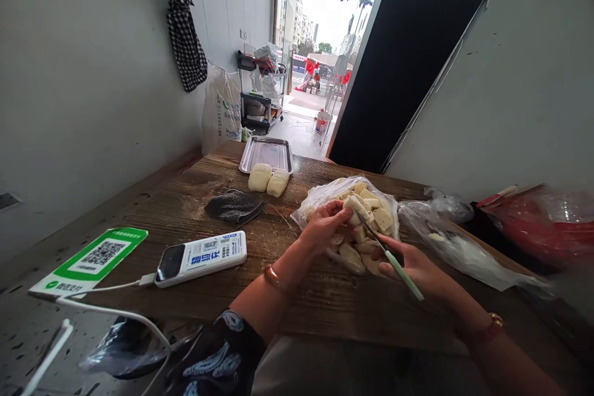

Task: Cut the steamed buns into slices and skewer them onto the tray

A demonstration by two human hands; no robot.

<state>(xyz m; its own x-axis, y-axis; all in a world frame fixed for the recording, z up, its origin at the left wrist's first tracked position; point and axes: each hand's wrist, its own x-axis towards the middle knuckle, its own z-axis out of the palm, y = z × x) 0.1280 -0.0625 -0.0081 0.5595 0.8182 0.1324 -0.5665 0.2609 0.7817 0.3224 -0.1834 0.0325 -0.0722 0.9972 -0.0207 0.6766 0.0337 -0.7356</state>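
My left hand (327, 223) is closed around a pale steamed bun (356, 205), held above an open plastic bag (315, 193). In my right hand (411, 266) is a small knife (403, 275) with a light green handle. Its thin blade points up and left and meets the bun near my left fingers. Cut bun pieces (383, 220) are heaped in the bag under both hands. Two whole buns (260, 178) rest at the near edge of a metal tray (266, 143).
A dark grey cloth (233, 206) lies left of the bag on the wooden table (278, 297). Farther left are a white payment device (202, 258) with a cable and a green QR code card (93, 260). Clear plastic bags (459, 247) lie on the right, beside something red.
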